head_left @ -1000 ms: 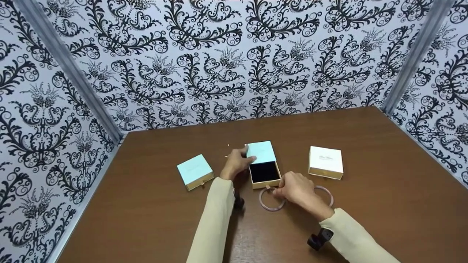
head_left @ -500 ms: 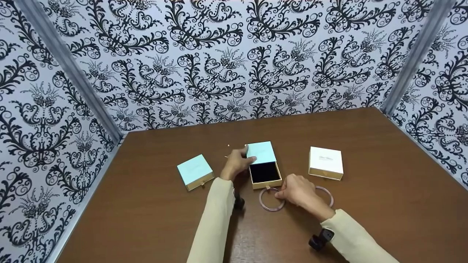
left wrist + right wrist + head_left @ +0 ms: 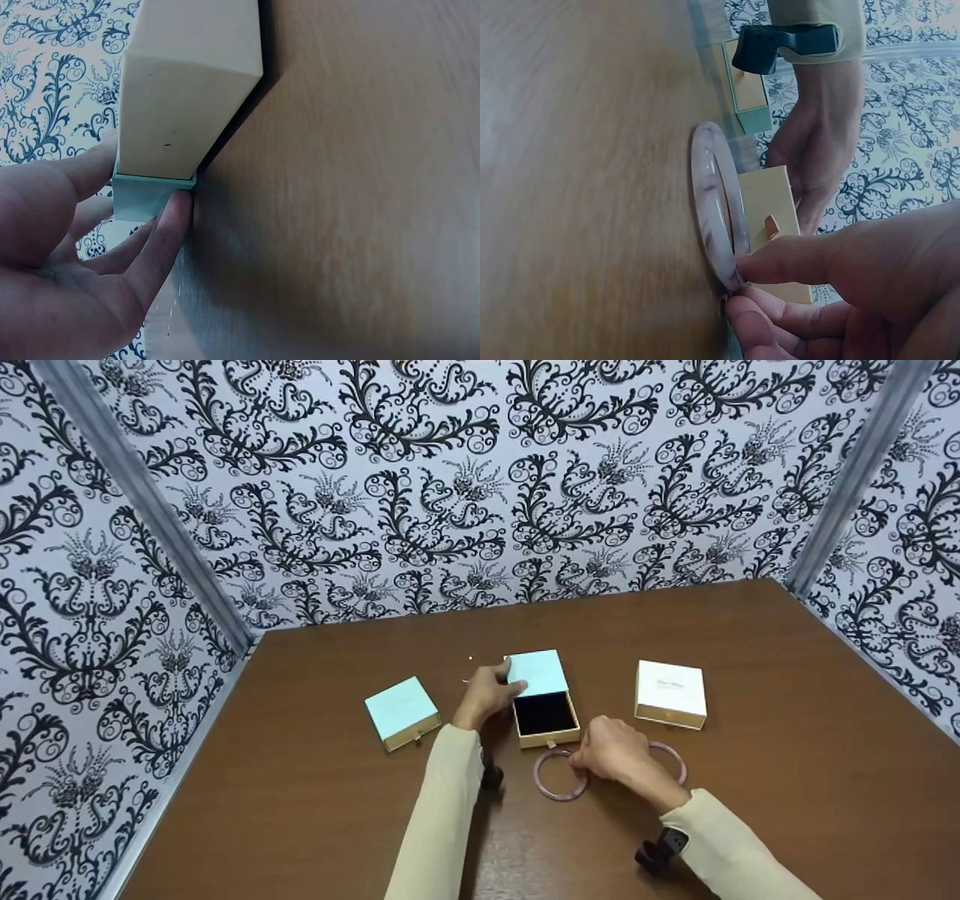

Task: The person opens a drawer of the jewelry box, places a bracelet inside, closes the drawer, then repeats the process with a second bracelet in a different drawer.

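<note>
My left hand [image 3: 486,691] holds the pale turquoise sleeve [image 3: 537,671] of a small box, thumb on top and fingers along the left side. The box's gold drawer [image 3: 547,740], lined in black, is pulled out towards me; nothing shows inside it. Just in front of the drawer, my right hand [image 3: 613,746] pinches a pale pinkish bangle [image 3: 561,797] by its right edge. Seen from the right wrist, thumb and forefinger meet on the lower end of the bangle [image 3: 707,187], which is marbled and tilted. A second bangle [image 3: 681,765] lies partly hidden behind the right hand.
A closed turquoise box [image 3: 402,709] stands to the left and a closed white box [image 3: 670,688] to the right. Tiny pale bits lie beyond the left hand on the brown table [image 3: 330,817]. Patterned walls [image 3: 465,495] enclose the back and sides.
The right fingers have drawn back from the drawer's front, and the pinched bangle has shifted slightly towards me. The left hand and the boxes stay where they were.
</note>
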`<move>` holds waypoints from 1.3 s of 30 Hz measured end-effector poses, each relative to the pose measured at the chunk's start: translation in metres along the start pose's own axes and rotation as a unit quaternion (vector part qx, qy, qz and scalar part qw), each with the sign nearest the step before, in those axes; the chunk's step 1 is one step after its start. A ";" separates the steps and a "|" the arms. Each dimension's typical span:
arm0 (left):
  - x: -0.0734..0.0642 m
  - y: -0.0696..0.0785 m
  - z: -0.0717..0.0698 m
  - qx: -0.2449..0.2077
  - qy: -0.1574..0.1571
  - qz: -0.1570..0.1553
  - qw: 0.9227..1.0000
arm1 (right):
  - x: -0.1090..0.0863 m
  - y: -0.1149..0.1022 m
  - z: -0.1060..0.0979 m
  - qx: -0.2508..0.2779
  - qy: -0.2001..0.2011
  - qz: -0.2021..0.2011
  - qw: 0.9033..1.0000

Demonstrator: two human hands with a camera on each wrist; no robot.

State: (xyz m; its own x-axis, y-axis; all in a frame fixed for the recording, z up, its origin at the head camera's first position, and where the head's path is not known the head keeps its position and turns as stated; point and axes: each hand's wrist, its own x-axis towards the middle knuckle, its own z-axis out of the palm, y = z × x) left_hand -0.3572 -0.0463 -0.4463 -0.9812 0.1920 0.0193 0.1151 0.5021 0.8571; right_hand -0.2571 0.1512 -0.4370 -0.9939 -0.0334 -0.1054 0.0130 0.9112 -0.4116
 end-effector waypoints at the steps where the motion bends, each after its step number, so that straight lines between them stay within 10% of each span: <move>1: 0.000 0.000 0.000 0.001 0.002 -0.001 1.000 | 0.000 0.000 -0.001 0.001 -0.003 0.002 1.000; 21: 0.001 0.000 0.000 -0.003 -0.001 0.003 1.000 | 0.008 0.005 -0.029 0.117 -0.016 -0.012 0.993; 39: 0.000 0.001 0.000 -0.015 -0.005 -0.006 1.000 | 0.039 0.004 -0.026 0.100 0.023 0.019 0.995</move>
State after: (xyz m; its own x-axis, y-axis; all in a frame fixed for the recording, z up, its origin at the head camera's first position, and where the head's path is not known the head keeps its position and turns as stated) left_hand -0.3572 -0.0455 -0.4457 -0.9809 0.1947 0.0039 0.0984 0.4783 0.8727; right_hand -0.2985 0.1643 -0.4193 -0.9962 0.0229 -0.0843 0.0678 0.8114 -0.5806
